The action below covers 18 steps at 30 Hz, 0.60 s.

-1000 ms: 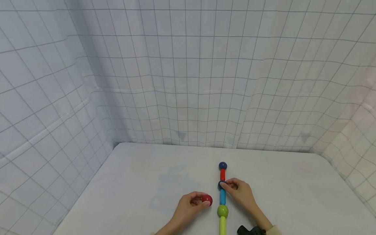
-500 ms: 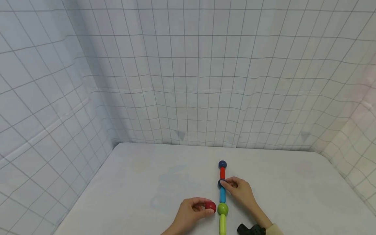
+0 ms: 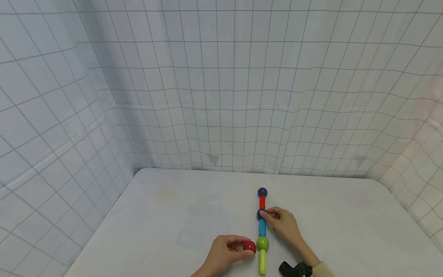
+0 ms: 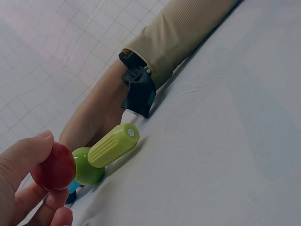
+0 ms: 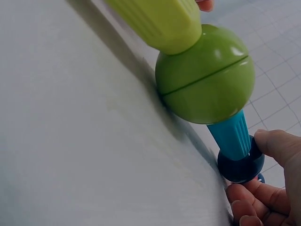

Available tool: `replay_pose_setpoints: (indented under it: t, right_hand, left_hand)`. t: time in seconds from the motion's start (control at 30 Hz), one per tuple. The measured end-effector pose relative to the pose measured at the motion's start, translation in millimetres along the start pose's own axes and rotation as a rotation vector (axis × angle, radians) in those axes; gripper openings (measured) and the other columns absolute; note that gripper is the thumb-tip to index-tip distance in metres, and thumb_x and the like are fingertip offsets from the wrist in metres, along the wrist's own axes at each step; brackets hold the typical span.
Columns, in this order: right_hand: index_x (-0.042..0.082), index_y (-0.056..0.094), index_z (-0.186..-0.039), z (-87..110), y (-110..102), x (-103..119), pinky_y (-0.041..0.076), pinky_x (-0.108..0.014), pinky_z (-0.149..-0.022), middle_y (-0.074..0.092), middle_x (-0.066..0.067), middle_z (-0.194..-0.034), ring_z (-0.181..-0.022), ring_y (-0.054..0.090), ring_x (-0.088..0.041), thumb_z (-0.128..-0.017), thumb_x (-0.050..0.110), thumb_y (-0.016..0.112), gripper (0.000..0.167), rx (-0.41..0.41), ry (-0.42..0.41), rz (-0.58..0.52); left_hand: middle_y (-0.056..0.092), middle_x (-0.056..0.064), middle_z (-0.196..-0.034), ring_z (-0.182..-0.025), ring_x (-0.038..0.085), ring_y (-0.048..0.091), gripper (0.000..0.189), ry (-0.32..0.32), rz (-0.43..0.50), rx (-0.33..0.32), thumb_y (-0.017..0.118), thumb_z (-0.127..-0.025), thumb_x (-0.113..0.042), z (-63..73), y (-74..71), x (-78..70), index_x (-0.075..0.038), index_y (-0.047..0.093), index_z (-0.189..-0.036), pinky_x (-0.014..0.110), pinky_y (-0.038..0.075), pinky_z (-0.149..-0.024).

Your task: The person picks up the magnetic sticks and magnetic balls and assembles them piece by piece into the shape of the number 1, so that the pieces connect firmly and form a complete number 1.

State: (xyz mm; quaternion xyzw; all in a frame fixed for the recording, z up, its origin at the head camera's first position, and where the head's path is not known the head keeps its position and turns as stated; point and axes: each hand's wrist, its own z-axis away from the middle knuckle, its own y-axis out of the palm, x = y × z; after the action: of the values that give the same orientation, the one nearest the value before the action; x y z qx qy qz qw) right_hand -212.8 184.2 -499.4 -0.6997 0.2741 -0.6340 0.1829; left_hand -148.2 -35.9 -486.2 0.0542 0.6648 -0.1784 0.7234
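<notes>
A straight chain of balls and rods lies on the white table. From its far end come a dark blue ball (image 3: 262,192), a red rod (image 3: 262,202), a second dark blue ball (image 5: 239,170), a light blue rod (image 3: 262,227), a green ball (image 3: 263,243) and a yellow-green rod (image 3: 262,263). My right hand (image 3: 284,227) pinches the second dark blue ball between thumb and fingers, partly covering it. Just left of the green ball, my left hand (image 3: 225,254) holds a red ball (image 4: 55,167) by thumb and fingertips. Whether the red and green balls touch, I cannot tell.
The white table (image 3: 166,223) spreads out on both sides of the chain. Grid-patterned white curtains (image 3: 221,115) stand behind it and at its sides. A black wrist device (image 3: 295,269) sits on the right forearm, near the table surface.
My left hand has brought the red ball rightward and nearer to me, up beside the green ball. The chain has slid slightly away from me, with my right hand still pinching its dark blue ball.
</notes>
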Motion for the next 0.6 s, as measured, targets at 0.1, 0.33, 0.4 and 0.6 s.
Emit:
replay_pose_setpoints:
  t: [0.1, 0.33, 0.4, 0.6]
  right_hand:
    - [0.008, 0.072, -0.092, -1.0, 0.3, 0.1, 0.033, -0.023, -0.050, 0.052, 0.004, -0.066, -0.058, 0.045, -0.012, -0.083, 0.036, 0.072, 0.029, 0.000, 0.005, -0.001]
    - [0.007, 0.071, -0.094, -0.9, 0.2, 1.9, 0.032, -0.023, -0.050, 0.052, 0.003, -0.067, -0.059, 0.045, -0.012, -0.084, 0.038, 0.072, 0.032, 0.006, 0.009, 0.001]
    - [0.007, 0.071, -0.094, -0.6, 0.1, 2.1, 0.032, -0.024, -0.050, 0.052, 0.003, -0.067, -0.059, 0.045, -0.012, -0.084, 0.039, 0.071, 0.034, 0.007, 0.007, 0.003]
    - [0.007, 0.071, -0.096, 0.8, -0.8, 1.9, 0.032, -0.024, -0.049, 0.052, 0.004, -0.068, -0.059, 0.045, -0.012, -0.084, 0.042, 0.070, 0.037, 0.010, 0.011, -0.003]
  left_hand:
    - [0.063, 0.000, -0.071, -0.063, 0.014, 0.050, 0.028, 0.001, -0.017, 0.003, 0.083, -0.073, -0.028, 0.3, 0.6, 0.6, -0.014, 0.075, -0.096, 0.022, 0.038, -0.052]
    - [0.064, -0.002, -0.074, -0.063, 0.014, 0.050, 0.026, -0.016, -0.050, 0.017, 0.081, -0.075, -0.031, 0.6, 2.3, 2.3, -0.014, 0.075, -0.094, 0.023, 0.039, -0.053]
    - [0.065, -0.002, -0.075, -0.063, 0.014, 0.050, 0.026, -0.018, -0.055, 0.020, 0.081, -0.075, -0.031, 0.6, 2.8, 2.6, -0.014, 0.075, -0.094, 0.023, 0.040, -0.054]
    - [0.065, -0.003, -0.077, -0.066, 0.015, 0.050, 0.026, -0.032, -0.073, 0.025, 0.081, -0.075, -0.032, 2.2, 5.0, 1.7, -0.016, 0.075, -0.094, 0.023, 0.039, -0.056]
